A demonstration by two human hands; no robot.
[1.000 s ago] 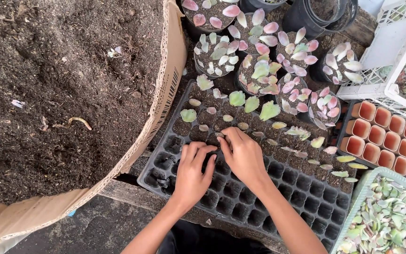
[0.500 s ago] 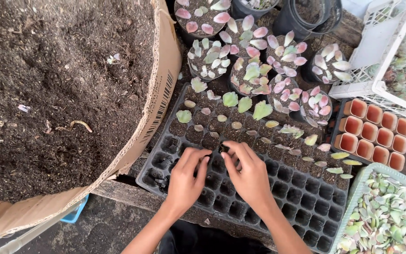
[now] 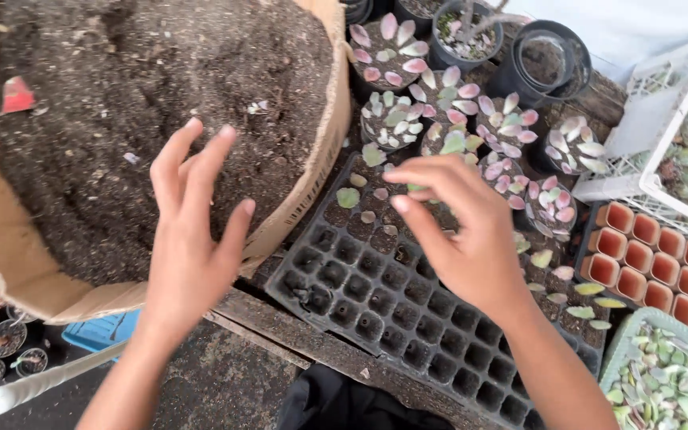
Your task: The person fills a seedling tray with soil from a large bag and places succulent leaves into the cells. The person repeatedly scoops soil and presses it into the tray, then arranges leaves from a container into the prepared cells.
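My left hand [image 3: 193, 231] hovers with fingers spread over the edge of a big cardboard box [image 3: 312, 183] filled with dark potting soil [image 3: 121, 103]; it holds nothing. My right hand [image 3: 459, 231] is above the black seedling tray [image 3: 376, 302], fingers pinched together near a small green succulent leaf [image 3: 416, 188]; whether it grips the leaf I cannot tell. The tray's far cells hold soil with several succulent leaves [image 3: 348, 197] laid on top; its near cells are bare.
Round pots of pink and green succulent leaves [image 3: 392, 60] stand behind the tray, with black pots [image 3: 547, 60] beyond. A white crate [image 3: 662, 127], small terracotta pots [image 3: 646, 259] and a green basket of leaves [image 3: 666, 378] are at the right. A wooden plank [image 3: 280, 326] runs below.
Both hands lifted off the tray. My left hand moved left and up over the soil box with fingers spread. My right hand rose toward the far leaf rows. The view came closer.
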